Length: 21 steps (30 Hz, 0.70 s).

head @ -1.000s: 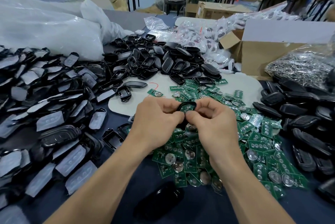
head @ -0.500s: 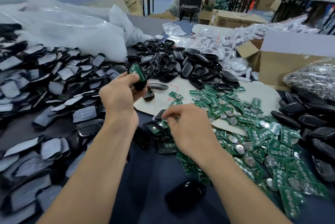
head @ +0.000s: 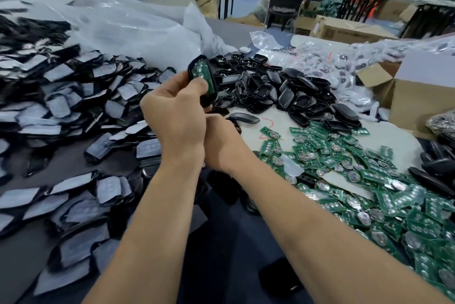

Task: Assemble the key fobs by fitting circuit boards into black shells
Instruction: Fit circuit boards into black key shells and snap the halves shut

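Workshop table (head: 216,249) heaped with parts: green boards (head: 344,156) at four o'clock, empty shells (head: 283,92) at one o'clock. Left hand (head: 177,116) is raised, fingers curled round a black shell (head: 203,79) with a board seated inside. Right hand (head: 221,146) sits tucked beneath it at five o'clock, its fingers hidden, so their state cannot be told.

Black shells (head: 283,92), green circuit boards (head: 369,180), white plastic bag (head: 123,33).

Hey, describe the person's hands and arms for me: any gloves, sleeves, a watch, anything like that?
Nothing is worn. The left hand and right hand have no gloves, and no ring shows on the fingers in view, though most of the right hand's are hidden. The left forearm and right forearm are uncovered to the frame's edge: no sleeves, watch or wristband.
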Motion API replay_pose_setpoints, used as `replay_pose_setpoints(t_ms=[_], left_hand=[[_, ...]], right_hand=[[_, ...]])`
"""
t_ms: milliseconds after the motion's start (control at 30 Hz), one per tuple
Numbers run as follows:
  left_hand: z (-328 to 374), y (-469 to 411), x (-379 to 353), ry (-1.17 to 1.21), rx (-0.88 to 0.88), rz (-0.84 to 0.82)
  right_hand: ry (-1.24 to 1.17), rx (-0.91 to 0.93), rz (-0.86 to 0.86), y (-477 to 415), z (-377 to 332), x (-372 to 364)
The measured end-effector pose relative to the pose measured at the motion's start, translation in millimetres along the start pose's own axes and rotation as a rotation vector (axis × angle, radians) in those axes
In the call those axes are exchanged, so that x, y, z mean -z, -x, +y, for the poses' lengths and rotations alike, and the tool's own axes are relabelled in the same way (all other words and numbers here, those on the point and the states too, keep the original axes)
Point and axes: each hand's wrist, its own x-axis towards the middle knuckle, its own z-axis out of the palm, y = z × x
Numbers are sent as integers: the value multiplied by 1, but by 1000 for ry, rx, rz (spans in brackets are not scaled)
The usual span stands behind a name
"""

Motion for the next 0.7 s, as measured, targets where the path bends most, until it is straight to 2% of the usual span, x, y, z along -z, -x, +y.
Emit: replay_pose_setpoints(t_ms=[100, 167, 233, 367, 567, 700], left_hand=[[3, -4, 3, 22, -27, 47], [4, -4, 4, 20, -38, 52], [6, -5, 5, 30, -40, 52], [8, -7, 7, 9, -91, 53], [4, -4, 3, -47, -128, -6], [-9, 2, -5, -40, 27, -71]], right_hand=[[-13, 78, -143, -5, -13, -9], [68, 195, -59, -9, -9, -17], [41, 123, -79, -4, -14, -21], [97, 171, 71, -2, -12, -24], [-418, -223, 287, 24, 4, 20], [-775, -399, 329, 73, 36, 61]])
